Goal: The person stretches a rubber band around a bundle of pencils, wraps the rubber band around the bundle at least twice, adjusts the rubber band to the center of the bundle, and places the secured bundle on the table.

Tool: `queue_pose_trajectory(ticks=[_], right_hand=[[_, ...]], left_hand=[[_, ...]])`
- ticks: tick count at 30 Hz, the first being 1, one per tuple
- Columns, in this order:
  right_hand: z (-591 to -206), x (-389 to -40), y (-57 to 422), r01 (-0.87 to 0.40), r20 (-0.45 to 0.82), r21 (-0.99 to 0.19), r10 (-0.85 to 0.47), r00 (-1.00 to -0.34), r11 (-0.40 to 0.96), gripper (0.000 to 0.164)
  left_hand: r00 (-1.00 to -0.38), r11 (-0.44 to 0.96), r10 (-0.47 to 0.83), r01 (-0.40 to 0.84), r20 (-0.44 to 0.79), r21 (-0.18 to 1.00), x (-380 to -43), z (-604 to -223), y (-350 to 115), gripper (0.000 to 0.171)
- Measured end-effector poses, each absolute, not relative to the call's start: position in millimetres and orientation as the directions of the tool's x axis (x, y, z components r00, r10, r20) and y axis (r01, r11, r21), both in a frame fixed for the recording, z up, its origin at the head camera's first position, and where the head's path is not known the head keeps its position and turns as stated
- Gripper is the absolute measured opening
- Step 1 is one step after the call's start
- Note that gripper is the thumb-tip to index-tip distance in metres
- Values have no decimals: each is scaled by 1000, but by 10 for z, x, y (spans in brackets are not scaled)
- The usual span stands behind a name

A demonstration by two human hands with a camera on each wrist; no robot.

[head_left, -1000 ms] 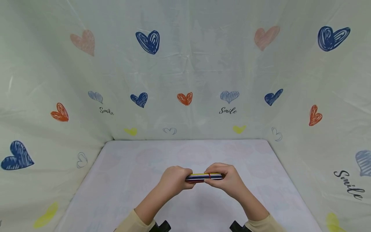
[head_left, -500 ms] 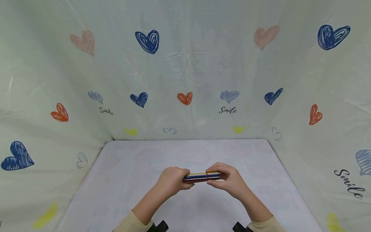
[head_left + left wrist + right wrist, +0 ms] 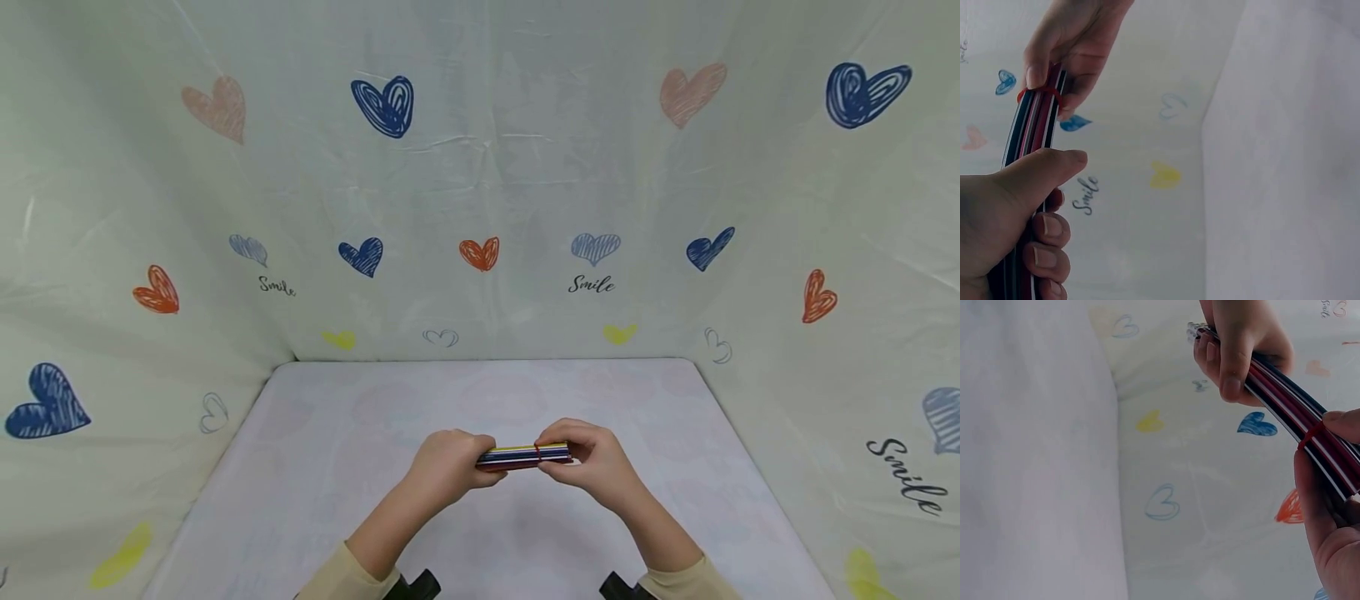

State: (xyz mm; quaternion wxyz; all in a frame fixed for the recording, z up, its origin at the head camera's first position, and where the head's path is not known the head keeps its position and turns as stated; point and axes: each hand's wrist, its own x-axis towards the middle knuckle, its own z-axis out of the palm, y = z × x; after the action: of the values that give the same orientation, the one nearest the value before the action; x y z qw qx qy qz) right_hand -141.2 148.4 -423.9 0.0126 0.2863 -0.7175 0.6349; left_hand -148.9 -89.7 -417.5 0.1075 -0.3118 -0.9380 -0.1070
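A bundle of striped pencils [image 3: 517,457], dark with white, red and yellow lines, is held level above the table in the head view. My left hand [image 3: 450,462] wraps round its left part, thumb along the top, fingers curled underneath in the left wrist view. A red rubber band [image 3: 1311,434] circles the bundle nearer its right end. At that band my right hand [image 3: 588,460] has its thumb and fingertips on opposite sides, pinching it. The bundle's right end lies between the right hand's fingers. Silvery tips [image 3: 1197,331] show beyond the left hand in the right wrist view.
Below both hands spreads a pale table [image 3: 360,408] with rounded far corners. Light curtains [image 3: 480,167] printed with hearts and "Smile" stand behind it and along both sides. Black wrist mounts [image 3: 420,585] show at the bottom edge.
The bundle has shifted slightly left, while the right hand's fingertips have moved a little right along it. The left hand keeps its grip; over the last half second almost nothing moves.
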Motion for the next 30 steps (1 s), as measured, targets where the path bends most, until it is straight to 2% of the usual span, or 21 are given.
queue_pose_trajectory(ticks=[10, 23, 30], right_hand=[[-4167, -1445, 1468, -443, 408, -896, -356, -840, 18, 23], [-4153, -1439, 1460, -409, 369, -911, -346, -863, 48, 22], [-4121, -1408, 1396, -419, 356, -902, -371, -857, 102, 20]], left_hand=[[-781, 800, 551, 595, 295, 80, -1523, -4070, -860, 29], [-791, 810, 542, 581, 283, 74, -1503, -4017, -840, 31], [-757, 775, 576, 625, 309, 87, -1481, -3985, -736, 32]])
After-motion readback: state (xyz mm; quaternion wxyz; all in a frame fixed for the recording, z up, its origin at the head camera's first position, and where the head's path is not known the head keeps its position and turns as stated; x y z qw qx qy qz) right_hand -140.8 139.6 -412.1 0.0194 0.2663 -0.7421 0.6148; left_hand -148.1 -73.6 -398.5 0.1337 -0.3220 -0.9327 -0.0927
